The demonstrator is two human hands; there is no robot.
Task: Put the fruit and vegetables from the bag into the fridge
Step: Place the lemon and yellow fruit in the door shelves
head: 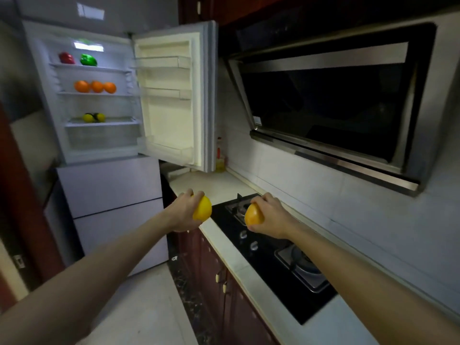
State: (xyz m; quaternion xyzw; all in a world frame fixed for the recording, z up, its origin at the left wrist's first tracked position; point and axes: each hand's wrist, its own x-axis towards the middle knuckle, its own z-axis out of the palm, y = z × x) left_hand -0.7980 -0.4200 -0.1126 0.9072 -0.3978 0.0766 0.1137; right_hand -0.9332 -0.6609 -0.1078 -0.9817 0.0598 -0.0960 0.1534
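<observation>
Yellow round fruit (202, 209): gripped in the left hand (185, 211), fingers curled over its top and thumb beneath, held in the air over the front edge of the pale worktop (211, 183).
Orange-yellow round fruit (253, 215): gripped in the right hand (270, 215), fingers wrapped over its top, held above the black glass gas hob (268, 265).
Arms: both bare and stretched forward; the two fruits are level with each other and apart, not touching.
White fridge (109, 180): ahead and to the left, at the far end of the worktop, well apart from both hands; the upper compartment is lit.
White fridge door (171, 113): stands open to the right.
Top shelf: glossy red pepper (66, 58) and glossy green pepper (88, 60), side by side.
Second shelf: three round oranges (97, 86) in a row, close together.
Third shelf: two small yellow lemons (88, 118), with something dark between them, too small to make out.
Lower fridge: two white drawer fronts, closed.
Steel and black glass cooker hood (336, 103): on the pale tiled wall to the right, above the hob.
Dark red wooden cupboards (211, 270): under the worktop.
Small bottle with a red top (219, 155): at the back of the worktop, just beside the open door; blurred.
</observation>
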